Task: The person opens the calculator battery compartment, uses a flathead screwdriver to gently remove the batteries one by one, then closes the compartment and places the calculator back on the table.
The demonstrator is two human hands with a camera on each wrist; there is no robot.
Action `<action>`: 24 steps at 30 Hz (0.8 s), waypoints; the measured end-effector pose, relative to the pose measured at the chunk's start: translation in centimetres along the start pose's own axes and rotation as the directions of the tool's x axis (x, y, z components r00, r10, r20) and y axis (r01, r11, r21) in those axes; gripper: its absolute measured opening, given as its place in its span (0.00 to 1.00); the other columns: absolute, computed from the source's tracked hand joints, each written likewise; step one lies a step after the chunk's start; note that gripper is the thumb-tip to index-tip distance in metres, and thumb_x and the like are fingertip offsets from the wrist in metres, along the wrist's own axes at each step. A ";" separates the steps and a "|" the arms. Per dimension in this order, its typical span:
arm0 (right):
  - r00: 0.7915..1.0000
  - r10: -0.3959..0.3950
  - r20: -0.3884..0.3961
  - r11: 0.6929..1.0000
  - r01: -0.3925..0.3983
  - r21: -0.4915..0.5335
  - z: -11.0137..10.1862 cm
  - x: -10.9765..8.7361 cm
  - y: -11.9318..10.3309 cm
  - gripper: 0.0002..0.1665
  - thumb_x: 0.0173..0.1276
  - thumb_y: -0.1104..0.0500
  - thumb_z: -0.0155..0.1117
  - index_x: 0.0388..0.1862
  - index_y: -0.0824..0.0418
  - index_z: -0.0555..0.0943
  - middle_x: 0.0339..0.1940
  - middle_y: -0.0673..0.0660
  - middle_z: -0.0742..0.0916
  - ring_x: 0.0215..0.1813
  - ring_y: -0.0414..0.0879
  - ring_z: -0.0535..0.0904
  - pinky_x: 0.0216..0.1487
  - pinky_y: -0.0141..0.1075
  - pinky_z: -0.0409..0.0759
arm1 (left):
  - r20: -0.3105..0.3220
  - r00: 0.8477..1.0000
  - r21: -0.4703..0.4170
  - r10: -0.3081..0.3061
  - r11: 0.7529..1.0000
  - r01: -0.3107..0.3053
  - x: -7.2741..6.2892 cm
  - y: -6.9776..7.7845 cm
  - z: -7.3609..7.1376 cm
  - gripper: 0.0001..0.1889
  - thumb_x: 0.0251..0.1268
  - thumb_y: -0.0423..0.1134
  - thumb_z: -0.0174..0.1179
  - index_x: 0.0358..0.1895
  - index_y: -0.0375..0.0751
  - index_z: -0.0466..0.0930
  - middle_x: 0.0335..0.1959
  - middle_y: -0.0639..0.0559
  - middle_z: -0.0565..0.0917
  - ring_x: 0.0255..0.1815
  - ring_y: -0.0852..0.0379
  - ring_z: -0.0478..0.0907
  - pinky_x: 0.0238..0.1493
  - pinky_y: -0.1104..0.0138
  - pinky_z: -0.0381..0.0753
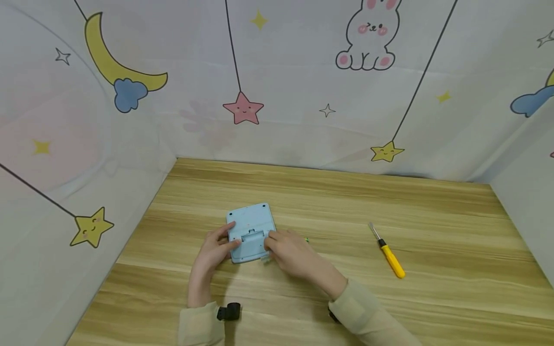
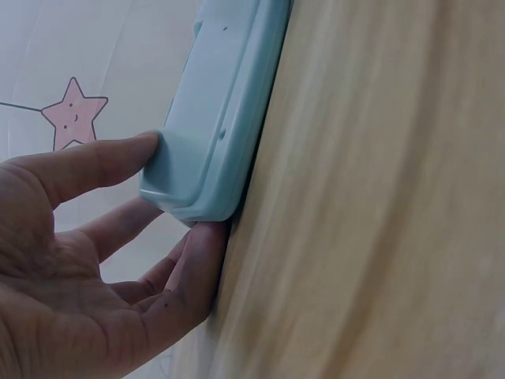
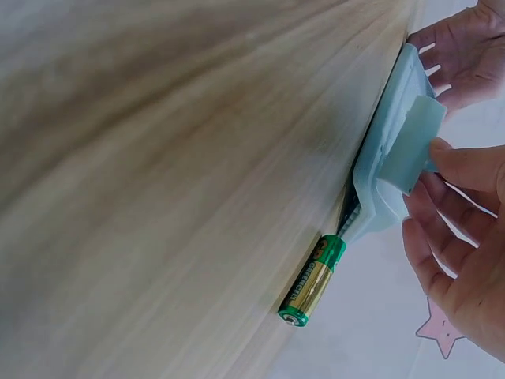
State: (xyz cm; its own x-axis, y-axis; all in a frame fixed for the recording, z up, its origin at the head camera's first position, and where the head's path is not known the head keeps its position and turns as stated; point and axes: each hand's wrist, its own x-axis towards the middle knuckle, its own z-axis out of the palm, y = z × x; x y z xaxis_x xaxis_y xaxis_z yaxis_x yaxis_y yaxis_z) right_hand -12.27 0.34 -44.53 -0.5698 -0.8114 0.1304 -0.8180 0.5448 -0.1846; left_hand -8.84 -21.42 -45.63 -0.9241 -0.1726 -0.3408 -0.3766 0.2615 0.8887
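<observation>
A light blue calculator (image 1: 248,217) lies back side up on the table, its battery compartment (image 1: 253,237) uncovered. At its left edge my left hand (image 1: 214,249) grips the body, with the thumb on top and fingers at the side and underneath. My right hand (image 1: 292,252) is over the right edge. In the right wrist view it pinches a light blue battery cover (image 3: 413,146) between thumb and fingers, held tilted above the calculator's back. Beside the calculator a green and gold battery (image 3: 312,282) lies on the table, mostly hidden behind the right hand in the head view.
A screwdriver (image 1: 389,254) with a yellow handle lies on the wooden table (image 1: 454,240) to the right. Behind and at both sides hangs a white cloth (image 1: 294,139) printed with stars, a moon and a rabbit.
</observation>
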 end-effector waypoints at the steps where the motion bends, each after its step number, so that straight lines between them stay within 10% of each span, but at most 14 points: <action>1: 1.000 0.004 -0.003 1.000 -0.004 -0.001 0.0 0.1 0.0 0.04 0.67 0.58 0.62 0.40 0.54 0.81 0.39 0.48 0.83 0.41 0.42 0.77 0.40 0.35 0.76 | 0.001 1.000 0.001 0.001 1.000 -0.001 0.0 0.0 0.0 0.31 0.66 0.30 0.57 0.72 0.38 0.60 0.64 0.32 0.55 0.54 0.45 0.72 0.37 0.67 0.78; 24: 0.994 0.065 -0.086 0.998 -0.063 0.028 -0.4 3.2 -1.1 0.05 0.69 0.55 0.62 0.42 0.51 0.80 0.41 0.46 0.83 0.42 0.41 0.75 0.39 0.32 0.70 | 0.021 1.000 -0.017 -0.010 1.000 0.011 0.0 0.1 -0.2 0.32 0.65 0.30 0.57 0.72 0.38 0.60 0.64 0.33 0.58 0.53 0.49 0.74 0.37 0.68 0.79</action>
State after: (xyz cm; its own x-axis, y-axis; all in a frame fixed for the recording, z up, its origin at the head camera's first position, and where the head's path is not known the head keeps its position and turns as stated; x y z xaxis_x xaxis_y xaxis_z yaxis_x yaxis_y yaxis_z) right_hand -13.21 -2.72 -43.51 -0.6268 -0.7526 0.2016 -0.7778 0.5889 -0.2197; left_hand -8.93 -21.57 -45.46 -0.9214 -0.1549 -0.3565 -0.3854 0.2436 0.8900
